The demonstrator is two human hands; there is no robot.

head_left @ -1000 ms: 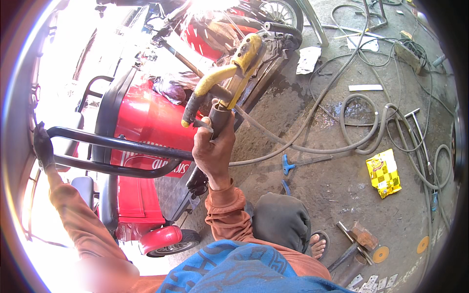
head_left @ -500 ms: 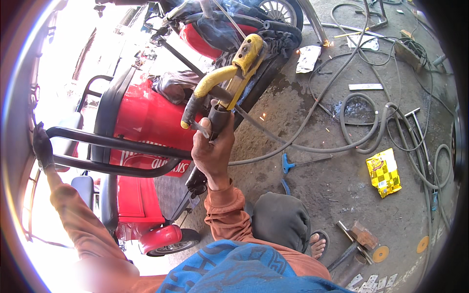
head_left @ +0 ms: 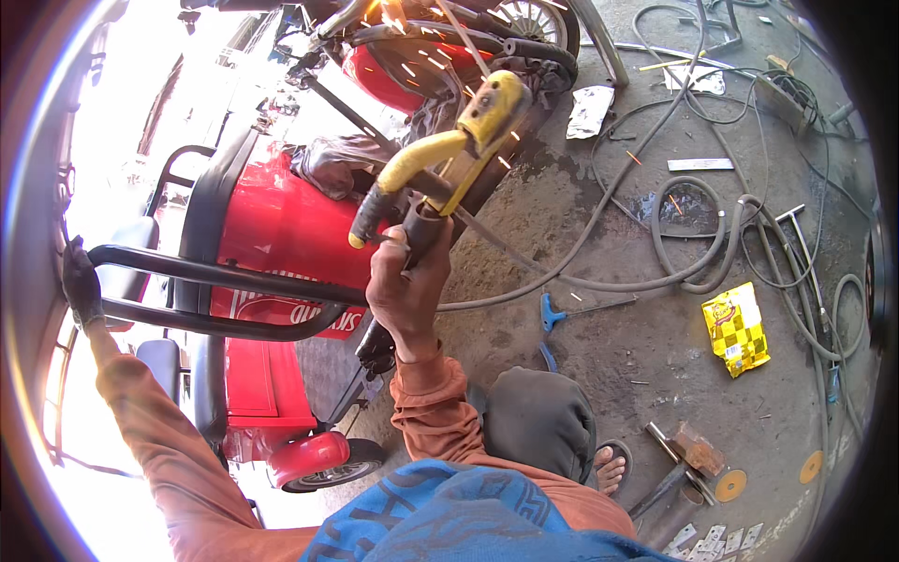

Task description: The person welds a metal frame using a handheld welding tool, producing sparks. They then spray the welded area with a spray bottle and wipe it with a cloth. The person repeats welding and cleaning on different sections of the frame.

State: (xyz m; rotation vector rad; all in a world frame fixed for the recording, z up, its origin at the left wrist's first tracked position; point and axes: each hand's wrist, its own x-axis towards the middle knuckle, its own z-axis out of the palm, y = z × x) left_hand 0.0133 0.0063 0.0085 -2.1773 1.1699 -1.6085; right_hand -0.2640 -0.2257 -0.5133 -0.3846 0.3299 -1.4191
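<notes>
My right hand [head_left: 412, 281] is closed round the dark handle of a yellow welding electrode holder [head_left: 431, 164], thumb on top. From its jaws a thin electrode [head_left: 461, 36] slants up to the top edge, toward a glow and flying sparks near dark metal tubing. My left hand [head_left: 82, 281], in a dark glove, is at the far left, its fingers curled against the edge of a grey surface; what they grip is not clear. Between my arms, a black tubular bar [head_left: 215, 272] runs in front of a red vehicle body [head_left: 290, 220].
A welding cable [head_left: 534, 286] loops over the concrete floor at right. A blue-handled tool [head_left: 551, 316], a yellow packet [head_left: 735, 331], a hammer [head_left: 698, 450] and orange discs [head_left: 730, 485] lie there. A red fender with a wheel [head_left: 351, 464] stands below the vehicle body.
The electrode holder has shifted slightly right at its head. Smoke at the top has given way to a bright glow and more sparks. My left hand has hardly moved.
</notes>
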